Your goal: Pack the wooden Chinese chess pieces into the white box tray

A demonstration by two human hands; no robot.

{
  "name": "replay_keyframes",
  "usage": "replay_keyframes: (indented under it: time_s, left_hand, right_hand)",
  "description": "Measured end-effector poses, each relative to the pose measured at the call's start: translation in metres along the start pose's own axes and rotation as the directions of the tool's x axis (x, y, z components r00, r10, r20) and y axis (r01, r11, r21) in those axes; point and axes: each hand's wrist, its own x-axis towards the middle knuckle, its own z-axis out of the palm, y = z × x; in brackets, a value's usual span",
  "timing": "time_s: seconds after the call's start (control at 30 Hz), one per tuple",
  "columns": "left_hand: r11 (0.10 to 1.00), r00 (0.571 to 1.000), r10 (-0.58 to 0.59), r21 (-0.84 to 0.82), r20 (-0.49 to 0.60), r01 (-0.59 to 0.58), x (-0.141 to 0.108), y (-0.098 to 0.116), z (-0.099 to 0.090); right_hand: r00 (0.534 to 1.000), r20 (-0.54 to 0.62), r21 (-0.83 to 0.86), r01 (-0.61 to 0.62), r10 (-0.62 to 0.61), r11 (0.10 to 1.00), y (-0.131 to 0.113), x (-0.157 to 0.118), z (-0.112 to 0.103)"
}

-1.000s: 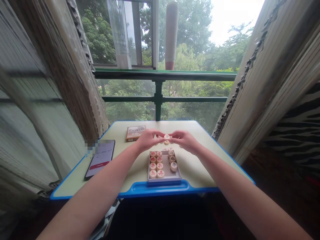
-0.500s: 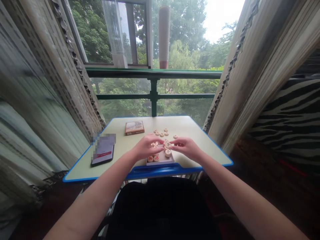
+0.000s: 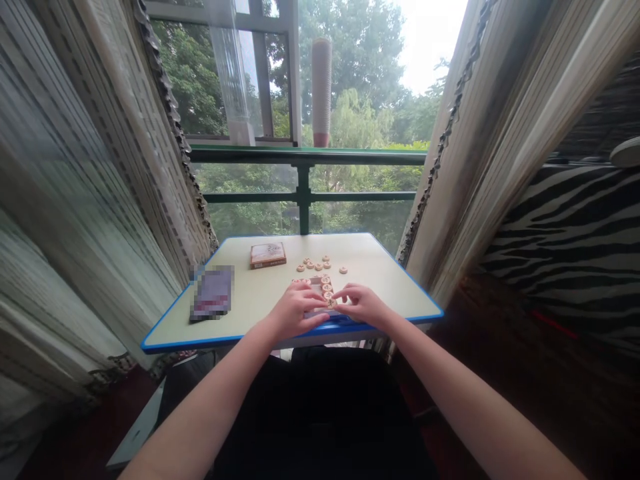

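Round wooden xiangqi pieces (image 3: 327, 288) stand in a column along the right side of a small shallow tray (image 3: 317, 283) at the table's near edge. My left hand (image 3: 299, 308) lies over the tray's left part, fingers stretched out and spread, fingertips reaching the nearest piece (image 3: 331, 303) of that column. From the right, my right hand (image 3: 364, 305) touches the same piece's edge with its thumb and forefinger apart. More pieces (image 3: 302, 281) show at the tray's far left corner. My left hand hides the rest of the tray.
Several loose pieces (image 3: 319, 267) lie on the table (image 3: 395, 287) beyond the tray, one piece (image 3: 343, 270) off to the right. A flat box (image 3: 268, 255) lies at the back left. A phone-like slab (image 3: 213, 293), blurred out, lies on the left. A railing (image 3: 303, 193) stands behind.
Both hands have moved nearer to me, to the front of the tray. The right column of pieces now shows more in line. The camera view has shifted slightly.
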Motion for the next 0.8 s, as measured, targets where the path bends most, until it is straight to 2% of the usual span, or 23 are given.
replay_keyframes:
  time_s: [0.6,0.8]
  left_hand:
    - [0.998,0.999,0.017,0.055,0.038,-0.019,-0.004,0.004,0.002]
    - [0.999,0.999,0.01,0.04,0.044,-0.011,-0.003,0.005,0.003]
  right_hand:
    - [0.99,-0.039,-0.145,0.126,-0.132,0.981,0.0,-0.008,0.005]
    - [0.985,0.043,-0.178,0.174,-0.169,0.968,-0.005,-0.011,0.004]
